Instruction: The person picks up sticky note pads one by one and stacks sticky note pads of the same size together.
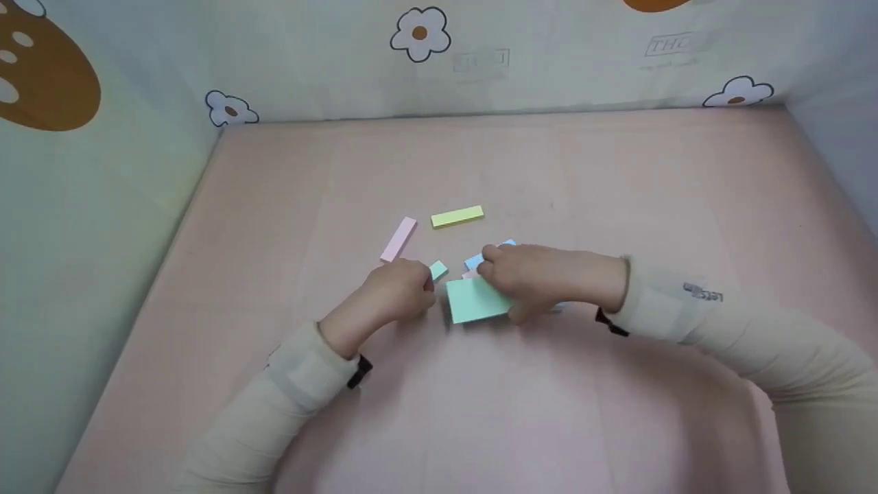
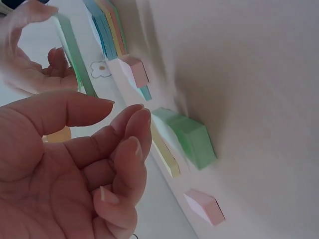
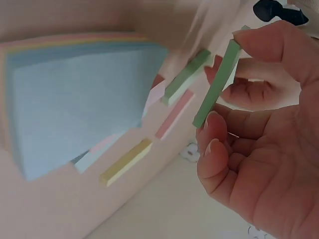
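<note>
My right hand [image 1: 531, 278] pinches a square green sticky-note pad [image 1: 477, 302] between thumb and fingers, tilted above the table. In the right wrist view the pad [image 3: 219, 84] shows edge-on. My left hand [image 1: 401, 288] is beside a narrow green sticky-note strip pad [image 1: 439, 270], its fingers loosely curved. Nothing shows between the left thumb and fingers [image 2: 132, 124] in the left wrist view. A stack of square pads, blue [image 3: 79, 99] over yellow and pink layers, lies under the right hand, mostly hidden from the head view.
On the pink tabletop [image 1: 583, 178], a pink strip pad [image 1: 399, 240] and a yellow strip pad [image 1: 457, 217] lie beyond the hands. A blue strip pad [image 1: 473, 263] is partly covered by the right hand, with another pink piece beside it. Patterned cloth walls [image 1: 329, 62] border the table.
</note>
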A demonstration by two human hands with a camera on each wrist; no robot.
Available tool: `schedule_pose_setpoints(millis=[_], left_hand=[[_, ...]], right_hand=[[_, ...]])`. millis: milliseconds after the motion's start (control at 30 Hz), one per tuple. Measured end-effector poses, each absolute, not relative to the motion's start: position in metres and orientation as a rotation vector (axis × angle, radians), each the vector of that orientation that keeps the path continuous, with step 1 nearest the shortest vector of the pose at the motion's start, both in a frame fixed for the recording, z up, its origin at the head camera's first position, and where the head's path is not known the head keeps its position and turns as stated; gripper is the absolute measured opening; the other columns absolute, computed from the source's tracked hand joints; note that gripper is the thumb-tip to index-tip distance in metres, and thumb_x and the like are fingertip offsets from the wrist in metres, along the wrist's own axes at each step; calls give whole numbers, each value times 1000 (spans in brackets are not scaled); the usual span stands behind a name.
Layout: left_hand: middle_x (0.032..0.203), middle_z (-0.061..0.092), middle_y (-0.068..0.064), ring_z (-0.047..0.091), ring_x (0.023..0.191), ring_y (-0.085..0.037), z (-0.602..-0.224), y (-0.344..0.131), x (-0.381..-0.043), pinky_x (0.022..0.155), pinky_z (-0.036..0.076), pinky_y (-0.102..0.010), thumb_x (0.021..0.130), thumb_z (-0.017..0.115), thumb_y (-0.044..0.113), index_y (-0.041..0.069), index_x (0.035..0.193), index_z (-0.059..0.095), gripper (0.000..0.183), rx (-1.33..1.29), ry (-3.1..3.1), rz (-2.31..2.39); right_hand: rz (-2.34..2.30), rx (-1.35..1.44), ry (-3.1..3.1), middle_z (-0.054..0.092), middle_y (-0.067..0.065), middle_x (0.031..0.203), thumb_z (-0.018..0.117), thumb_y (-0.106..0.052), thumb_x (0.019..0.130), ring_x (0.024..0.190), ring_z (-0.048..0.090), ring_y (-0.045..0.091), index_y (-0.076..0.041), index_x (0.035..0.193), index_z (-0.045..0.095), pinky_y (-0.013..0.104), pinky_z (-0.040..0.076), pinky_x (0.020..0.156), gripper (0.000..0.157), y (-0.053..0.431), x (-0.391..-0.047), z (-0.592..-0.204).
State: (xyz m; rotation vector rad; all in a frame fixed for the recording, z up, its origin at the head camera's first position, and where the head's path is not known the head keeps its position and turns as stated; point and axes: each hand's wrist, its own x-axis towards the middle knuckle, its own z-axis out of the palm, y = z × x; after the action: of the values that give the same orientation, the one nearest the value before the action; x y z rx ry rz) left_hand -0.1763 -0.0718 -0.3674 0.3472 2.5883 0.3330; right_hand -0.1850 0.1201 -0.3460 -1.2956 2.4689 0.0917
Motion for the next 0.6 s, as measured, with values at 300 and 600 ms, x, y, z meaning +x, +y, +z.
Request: schedule_pose_setpoints(millis=[300, 600], left_hand=[[71, 57, -1, 49, 63, -15, -378, -43, -169, 55, 37, -25, 85, 56, 13, 6, 88, 68, 15, 447, 2541, 455], [64, 56, 1, 49, 60, -13, -392, -18, -167, 52, 36, -22, 84, 59, 17, 8, 82, 68, 13, 528, 2532, 486]], right_hand=[[-100, -1116, 2576, 48, 10, 89, 68, -11, 62, 74, 46, 20, 7, 106, 53, 31, 42, 68, 49, 174, -197, -349], [-128, -1039, 2624, 48, 10, 91, 72, -15, 66, 77, 47, 19, 6, 111, 54, 33, 43, 71, 53, 195, -193, -364]])
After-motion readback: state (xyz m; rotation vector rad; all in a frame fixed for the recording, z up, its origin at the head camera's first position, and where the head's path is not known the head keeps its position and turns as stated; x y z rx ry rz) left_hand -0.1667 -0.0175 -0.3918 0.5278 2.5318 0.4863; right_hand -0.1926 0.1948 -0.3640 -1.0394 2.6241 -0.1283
